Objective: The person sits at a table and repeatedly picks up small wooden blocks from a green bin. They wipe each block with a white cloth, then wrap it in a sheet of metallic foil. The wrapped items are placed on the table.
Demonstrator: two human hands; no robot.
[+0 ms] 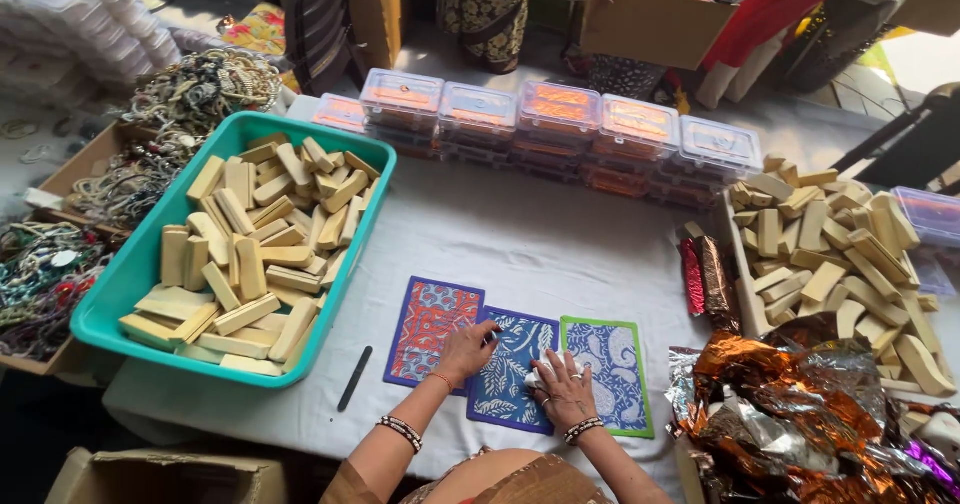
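Three patterned cards lie side by side on the white cloth: a red-and-blue card [428,326], a blue leaf-print card [512,366] and a green-edged paisley card [612,372]. My left hand [465,349] rests with its fingers on the seam between the red and the blue card. My right hand [562,389] presses a small white object [537,374] onto the blue card near its right edge. Both wrists wear beaded bracelets.
A teal tub [110,299] of pale wooden blocks stands at the left, and a tray [745,264] of similar blocks at the right. Clear lidded boxes [560,124] line the back. A black stick [354,378], crumpled copper foil [800,404], beaded strings [150,154] and cardboard boxes surround the cloth.
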